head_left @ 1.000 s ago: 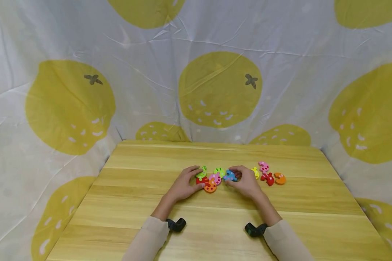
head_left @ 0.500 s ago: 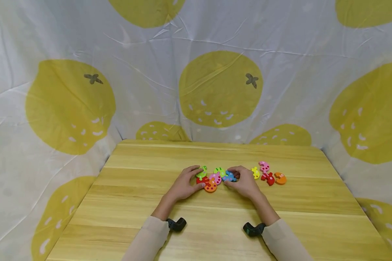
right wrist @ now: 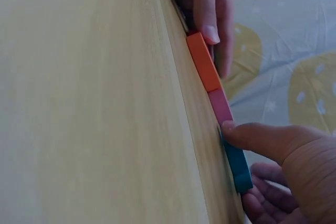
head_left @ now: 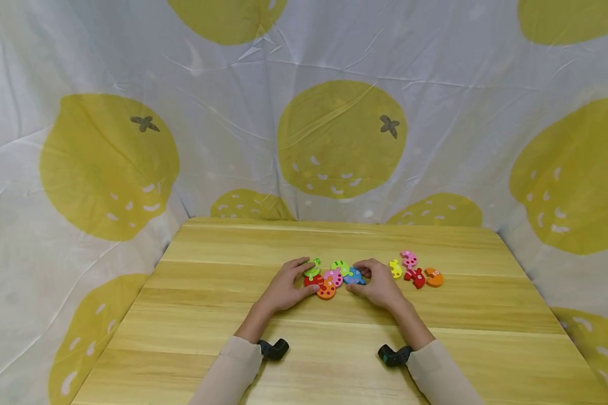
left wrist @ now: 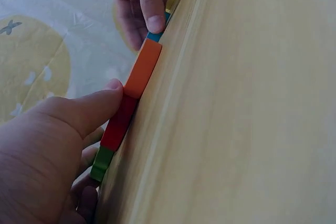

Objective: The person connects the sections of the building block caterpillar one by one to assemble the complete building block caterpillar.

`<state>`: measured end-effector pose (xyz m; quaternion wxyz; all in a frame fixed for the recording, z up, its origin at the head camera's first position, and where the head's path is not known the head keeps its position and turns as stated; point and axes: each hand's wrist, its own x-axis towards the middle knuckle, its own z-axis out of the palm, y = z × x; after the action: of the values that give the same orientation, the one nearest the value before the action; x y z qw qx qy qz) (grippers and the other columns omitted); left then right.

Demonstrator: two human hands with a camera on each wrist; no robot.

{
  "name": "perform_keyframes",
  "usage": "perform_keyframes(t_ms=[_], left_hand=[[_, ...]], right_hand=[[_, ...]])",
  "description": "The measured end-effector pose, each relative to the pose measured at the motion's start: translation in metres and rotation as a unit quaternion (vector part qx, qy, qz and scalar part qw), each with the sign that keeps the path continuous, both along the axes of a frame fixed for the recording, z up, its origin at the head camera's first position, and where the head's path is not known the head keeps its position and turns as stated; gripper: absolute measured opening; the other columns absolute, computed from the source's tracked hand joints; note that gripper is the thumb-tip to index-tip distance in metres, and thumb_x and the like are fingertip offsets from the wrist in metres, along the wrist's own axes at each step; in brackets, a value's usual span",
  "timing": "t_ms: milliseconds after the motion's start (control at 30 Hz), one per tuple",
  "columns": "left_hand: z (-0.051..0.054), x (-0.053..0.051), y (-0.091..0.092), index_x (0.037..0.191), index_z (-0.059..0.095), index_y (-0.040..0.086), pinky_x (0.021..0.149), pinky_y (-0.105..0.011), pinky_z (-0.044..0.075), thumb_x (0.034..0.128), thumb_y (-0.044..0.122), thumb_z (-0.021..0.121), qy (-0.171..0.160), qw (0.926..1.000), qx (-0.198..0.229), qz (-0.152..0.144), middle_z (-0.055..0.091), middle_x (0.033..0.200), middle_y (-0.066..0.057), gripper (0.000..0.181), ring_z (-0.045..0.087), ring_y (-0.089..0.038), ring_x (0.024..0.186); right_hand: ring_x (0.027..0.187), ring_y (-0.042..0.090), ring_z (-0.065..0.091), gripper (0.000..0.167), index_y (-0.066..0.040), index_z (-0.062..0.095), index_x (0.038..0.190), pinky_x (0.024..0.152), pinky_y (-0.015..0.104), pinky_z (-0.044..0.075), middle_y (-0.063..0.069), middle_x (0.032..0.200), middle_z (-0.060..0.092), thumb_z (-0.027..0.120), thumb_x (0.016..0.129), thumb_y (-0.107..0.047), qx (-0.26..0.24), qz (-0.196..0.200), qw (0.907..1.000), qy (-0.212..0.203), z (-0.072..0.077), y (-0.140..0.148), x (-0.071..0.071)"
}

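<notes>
Five numbers read clearly: orange 3 (head_left: 326, 291), pink 4 (head_left: 336, 279), blue 6 (head_left: 353, 277), red 8 (head_left: 415, 278) and orange 10 (head_left: 433, 277). Ten pieces lie on the desk (head_left: 304, 365), well in from its left and right edges: six in a winding row about mid-width, four grouped toward the right edge. Two green pieces (head_left: 340, 266) and a red piece (head_left: 311, 282) complete the row; one yellow piece (head_left: 395, 270) and one pink piece (head_left: 408, 258), its number unclear, complete the group. The left hand (head_left: 284, 287) curls round the row's end, thumb at the join of the red piece and orange 3, fingers over a green piece. The right hand (head_left: 383, 285) pinches blue 6, between row and group. Wood runs wide toward the left edge.
</notes>
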<state>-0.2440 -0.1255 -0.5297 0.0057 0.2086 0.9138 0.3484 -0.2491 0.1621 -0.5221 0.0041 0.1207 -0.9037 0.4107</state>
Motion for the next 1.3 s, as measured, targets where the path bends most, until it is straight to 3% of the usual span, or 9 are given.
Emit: perform_keyframes(t_ms=[167, 367, 767, 967, 1300], left_hand=[[-0.003, -0.001, -0.001, 0.149, 0.057, 0.019, 0.124, -0.054, 0.031, 0.0932, 0.047, 0.074, -0.004, 1.0, 0.002, 0.002, 0.043, 0.163, -0.003, 0.065, 0.034, -0.031, 0.154], [-0.002, -0.001, -0.003, 0.149, 0.057, 0.019, 0.125, -0.06, 0.027, 0.0959, 0.044, 0.071, -0.008, 0.9999, 0.008, -0.012, 0.04, 0.165, -0.003, 0.061, 0.025, -0.031, 0.158], [-0.001, -0.002, -0.002, 0.146, 0.06, 0.018, 0.123, -0.056, 0.032, 0.0935, 0.042, 0.075, -0.001, 0.9998, 0.016, -0.007, 0.045, 0.161, -0.006, 0.06, 0.036, -0.033, 0.152], [-0.003, -0.001, -0.001, 0.144, 0.062, 0.016, 0.122, -0.056, 0.033, 0.092, 0.043, 0.077, 0.004, 0.9997, 0.023, -0.001, 0.047, 0.159, -0.006, 0.06, 0.038, -0.033, 0.151], [-0.001, -0.001, -0.002, 0.143, 0.063, 0.015, 0.122, -0.058, 0.034, 0.0923, 0.042, 0.077, 0.003, 0.9995, 0.031, 0.001, 0.048, 0.159, -0.007, 0.059, 0.039, -0.034, 0.15]], right_hand=[[0.106, 0.025, 0.066, 0.059, -0.004, 0.067, 0.131, 0.096, 0.044, 0.057, 0.01, 0.117, 0.069, 0.09, 0.081, -0.026, -0.015, 0.005, 0.9998, 0.007, 0.004, 0.009, 0.002], [0.107, 0.029, 0.066, 0.053, -0.003, 0.068, 0.13, 0.097, 0.049, 0.056, 0.015, 0.12, 0.07, 0.086, 0.085, -0.026, -0.005, -0.017, 0.9993, 0.032, 0.011, 0.031, 0.002], [0.098, 0.028, 0.063, 0.054, -0.002, 0.07, 0.127, 0.086, 0.042, 0.054, 0.013, 0.114, 0.072, 0.087, 0.084, -0.03, 0.045, -0.05, 0.9963, 0.054, 0.01, 0.072, -0.001], [0.102, 0.034, 0.066, 0.055, 0.004, 0.07, 0.123, 0.09, 0.05, 0.056, 0.02, 0.116, 0.071, 0.089, 0.081, -0.026, 0.076, -0.059, 0.9932, 0.066, 0.009, 0.087, -0.002], [0.1, 0.033, 0.065, 0.058, 0.004, 0.071, 0.122, 0.09, 0.052, 0.054, 0.018, 0.112, 0.074, 0.09, 0.08, -0.031, 0.116, -0.036, 0.9903, 0.069, 0.01, 0.091, -0.008]])
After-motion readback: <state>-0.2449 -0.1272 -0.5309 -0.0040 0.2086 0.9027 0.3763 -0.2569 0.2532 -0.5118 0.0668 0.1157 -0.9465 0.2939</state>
